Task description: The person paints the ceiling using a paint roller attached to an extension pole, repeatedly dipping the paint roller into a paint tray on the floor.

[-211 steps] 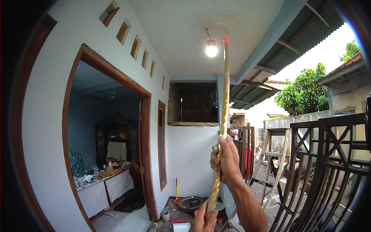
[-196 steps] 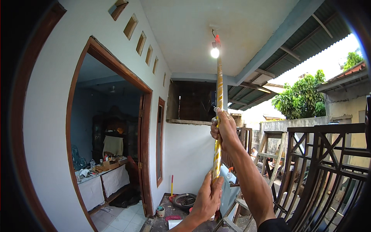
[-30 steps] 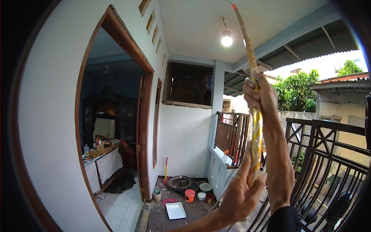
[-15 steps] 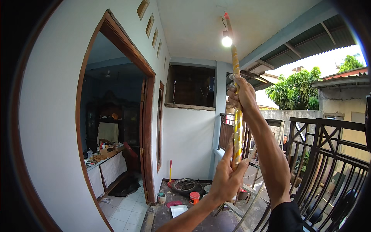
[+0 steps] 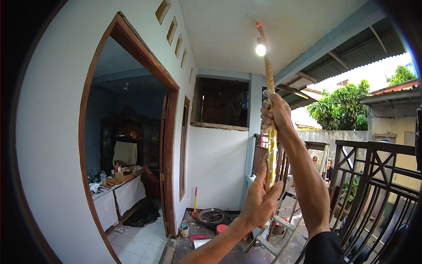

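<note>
A long pole (image 5: 272, 152) wrapped in yellow and silvery stripes rises from my hands toward the white ceiling, its reddish tip close to a small mark there. My right hand (image 5: 277, 112) is wrapped around the pole at mid-height. Lower down, my left hand (image 5: 259, 203) grips it near its bottom end, thumb on one side and fingers on the other. A lit bulb (image 5: 260, 49) hangs near the pole's upper part; whether they touch I cannot tell. Glare hides some of that stretch.
A stepladder (image 5: 281, 223) stands below right, beside a dark metal gate (image 5: 380, 149). On the floor lie a wheel with a tire (image 5: 212, 217), a red-lidded bucket (image 5: 221, 229) and a white tray (image 5: 201, 243). A wooden doorway (image 5: 170, 132) opens at left. Two people (image 5: 329, 170) are beyond the gate.
The view has shifted slightly, so the room sits lower in the picture. The bulb now overlaps the pole instead of appearing left of it. Both hands keep their hold.
</note>
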A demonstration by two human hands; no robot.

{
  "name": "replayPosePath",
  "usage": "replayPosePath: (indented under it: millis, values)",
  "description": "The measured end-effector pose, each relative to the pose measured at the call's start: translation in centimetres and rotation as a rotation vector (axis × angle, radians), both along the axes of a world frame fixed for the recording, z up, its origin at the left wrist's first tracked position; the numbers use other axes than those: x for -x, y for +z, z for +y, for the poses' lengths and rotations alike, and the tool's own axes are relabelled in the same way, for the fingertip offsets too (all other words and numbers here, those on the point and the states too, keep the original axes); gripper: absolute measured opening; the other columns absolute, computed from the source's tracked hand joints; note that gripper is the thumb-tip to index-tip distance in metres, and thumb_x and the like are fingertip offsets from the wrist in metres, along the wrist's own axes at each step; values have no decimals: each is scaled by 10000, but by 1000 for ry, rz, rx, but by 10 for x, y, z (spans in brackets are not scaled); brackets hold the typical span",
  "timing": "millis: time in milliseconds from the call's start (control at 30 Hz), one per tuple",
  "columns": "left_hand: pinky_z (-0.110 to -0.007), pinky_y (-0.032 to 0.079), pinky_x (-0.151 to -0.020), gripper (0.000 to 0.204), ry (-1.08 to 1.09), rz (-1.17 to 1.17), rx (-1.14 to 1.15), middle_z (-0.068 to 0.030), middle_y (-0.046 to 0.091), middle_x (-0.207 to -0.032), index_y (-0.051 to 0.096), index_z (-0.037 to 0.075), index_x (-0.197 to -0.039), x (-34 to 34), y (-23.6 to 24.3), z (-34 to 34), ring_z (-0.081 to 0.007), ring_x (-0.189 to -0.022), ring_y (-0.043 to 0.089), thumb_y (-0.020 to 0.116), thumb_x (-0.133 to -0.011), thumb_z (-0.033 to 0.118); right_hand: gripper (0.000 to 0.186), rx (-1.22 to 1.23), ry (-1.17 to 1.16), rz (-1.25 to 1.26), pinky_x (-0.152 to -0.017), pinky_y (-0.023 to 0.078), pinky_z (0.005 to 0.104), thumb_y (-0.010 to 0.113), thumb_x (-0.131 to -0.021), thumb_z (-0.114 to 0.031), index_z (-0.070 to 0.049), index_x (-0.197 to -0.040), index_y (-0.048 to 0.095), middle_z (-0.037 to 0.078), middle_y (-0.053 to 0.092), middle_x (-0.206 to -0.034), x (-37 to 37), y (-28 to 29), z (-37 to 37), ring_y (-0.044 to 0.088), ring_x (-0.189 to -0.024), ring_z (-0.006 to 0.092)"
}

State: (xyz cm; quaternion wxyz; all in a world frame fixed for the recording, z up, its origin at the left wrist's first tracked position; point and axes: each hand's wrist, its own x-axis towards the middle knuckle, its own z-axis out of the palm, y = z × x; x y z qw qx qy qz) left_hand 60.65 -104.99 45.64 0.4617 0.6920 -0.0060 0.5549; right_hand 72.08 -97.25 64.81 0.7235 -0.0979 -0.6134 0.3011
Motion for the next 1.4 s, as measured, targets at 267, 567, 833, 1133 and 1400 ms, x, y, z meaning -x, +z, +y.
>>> replayPosePath:
  millis: [267, 567, 833, 1133, 1400]
  values:
    - [-252, 286, -715, 815, -112, -72, -30, -22, 302, -1073, 14, 69, -1625, 3, -31, -104, -88, -873, 284, 497, -972, -10, 337, -114, -11, 9, -360, 319, 215, 531, -1032, -267, 17, -1210, 491, -4, 412, -738, 6, -23, -126, 366, -477, 45]
    - [-219, 453, -914, 807, 88, -102, -150, -107, 304, -1627, 78, 42, -1626, 0, -94, -135, -94, -1070, 525, 455, -933, -129, 286, -8, -160, -24, -333, 341, 203, 488, -1069, -319, -59, -1186, 511, -10, 433, -708, 8, -92, -159, 385, -449, 44]
    - [-198, 390, -500, 737, 34, -120, 50, -80, 595, -1023, 21, -11, -1604, -52, -107, -105, -20, -611, 446, 489, -1040, 67, 360, 101, -159, -16, -344, 337, 209, 482, -1069, -291, -3, -1286, 482, -10, 410, -698, -34, -103, -118, 368, -437, 46]
    - [-209, 338, -417, 726, 35, 25, 136, 47, 460, -729, 98, 60, -1622, -117, -71, -31, -8, -491, 370, 529, -1042, 125, 253, 134, -61, 2, -336, 344, 235, 546, -1043, -300, -103, -1005, 393, 14, 420, -719, -110, -69, -31, 405, -447, 74]
    - [-217, 368, -361, 715, 69, -17, 160, 45, 479, -645, 102, 75, -1615, -167, -45, 12, -21, -404, 408, 521, -1036, 94, 286, 126, -22, -49, -354, 348, 247, 532, -1047, -317, -125, -959, 339, 0, 431, -695, -153, -43, 19, 410, -450, 78]
